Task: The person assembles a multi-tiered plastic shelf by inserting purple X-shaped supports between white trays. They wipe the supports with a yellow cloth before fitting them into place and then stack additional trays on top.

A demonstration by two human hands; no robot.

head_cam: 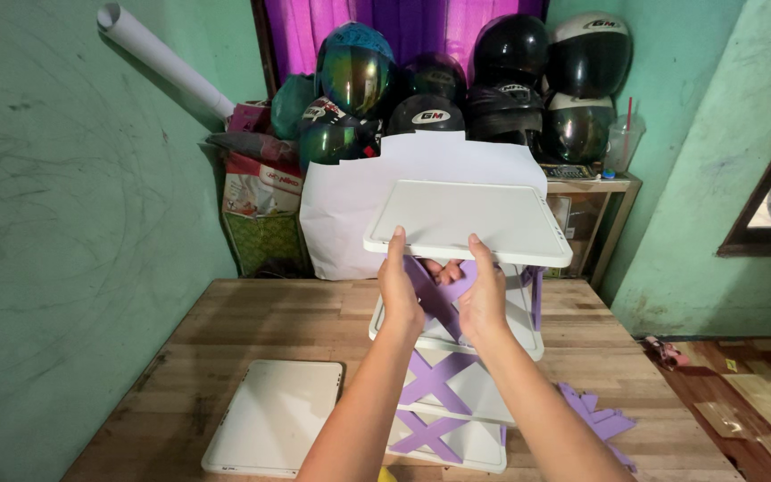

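Both hands grasp one white tray [470, 219] by its near edge, thumbs on top: left hand [401, 287] at the near-left part, right hand [482, 295] just beside it. The tray is held level above a white shelf rack [457, 384] with purple cross braces [435, 379], standing on the wooden desk [269, 312]. A second white tray [274, 428] lies flat on the desk, left of the rack. Loose purple braces [595, 415] lie to its right. Helmets [501, 76] are stacked behind.
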